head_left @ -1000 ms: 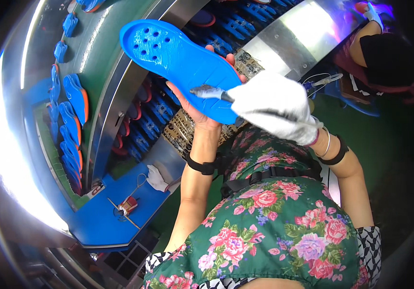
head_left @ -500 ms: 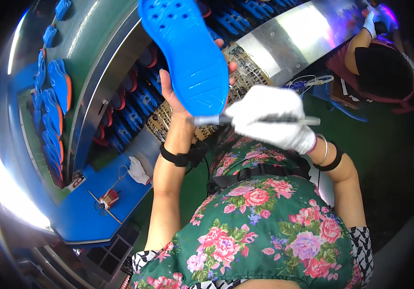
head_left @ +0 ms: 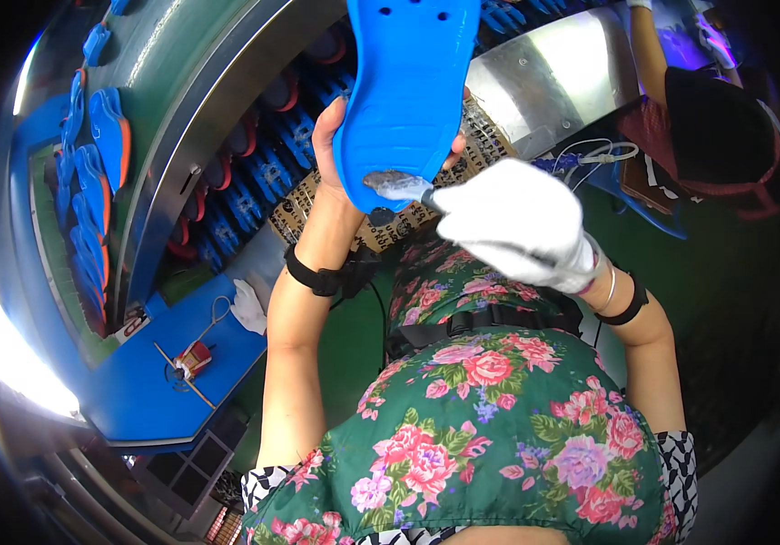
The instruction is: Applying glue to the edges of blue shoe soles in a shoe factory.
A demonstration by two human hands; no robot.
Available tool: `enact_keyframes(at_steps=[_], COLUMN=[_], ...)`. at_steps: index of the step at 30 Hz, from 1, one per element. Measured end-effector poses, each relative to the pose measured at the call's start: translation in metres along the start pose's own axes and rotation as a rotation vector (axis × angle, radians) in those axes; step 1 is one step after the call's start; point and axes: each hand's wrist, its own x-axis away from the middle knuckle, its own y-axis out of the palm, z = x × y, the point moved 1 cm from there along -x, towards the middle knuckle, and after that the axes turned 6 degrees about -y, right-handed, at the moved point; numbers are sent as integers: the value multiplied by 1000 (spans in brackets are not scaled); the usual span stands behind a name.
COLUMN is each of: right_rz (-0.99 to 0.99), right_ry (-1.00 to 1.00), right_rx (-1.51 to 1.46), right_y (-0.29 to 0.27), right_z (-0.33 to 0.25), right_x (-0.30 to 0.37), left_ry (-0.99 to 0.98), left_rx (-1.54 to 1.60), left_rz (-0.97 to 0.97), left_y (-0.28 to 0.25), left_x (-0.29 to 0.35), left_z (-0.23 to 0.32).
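A blue insole (head_left: 404,100) with several holes toward its far end is held up in front of me, its heel end nearest. My bare left hand (head_left: 334,154) grips it from beneath, thumb along the left edge and fingertips showing at the right edge. My right hand (head_left: 513,222), in a white glove, is closed around a brush (head_left: 401,187). The pale, dark-tipped bristles lie against the heel area, and most of the handle is hidden by the glove. A dark round patch shows at the heel's lower edge.
At left a green conveyor (head_left: 158,100) carries several blue insoles (head_left: 110,136) with orange edges. Below it, a blue table (head_left: 140,381) bears a red pot (head_left: 194,357) and a white glove (head_left: 247,307). Printed cardboard (head_left: 304,213) lies beyond my hands. A co-worker (head_left: 717,136) sits at right.
The insole has swung more upright and shifted up and right with my left hand. The brush has come from the heel's near edge onto its face. The co-worker's arm has moved up.
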Motion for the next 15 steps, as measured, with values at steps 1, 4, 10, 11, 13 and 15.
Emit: enact_keyframes(at_steps=[1,4,10,11,13,15], right_rz=[-52,-115,27,8,19,121], right_ry=[-18,-3,210,281,429,424], right_rx=[4,-30,-179,-291,-525,-433], right_y=[1,12,2,3,4,-3], right_z=[-2,-14,2,0,-2,11], right_x=[4,14,-1,4,6,1], left_ry=[1,-66,-62,-59,-3,26], left_rx=[1,-142,-121,-96,-21,145], left_rz=[-2,100,66,82,21,73], left_y=[1,-1,-2,-4,-10,-10], left_x=[0,2,1,3,5,6], left_z=[4,9,7,4,-1,-12])
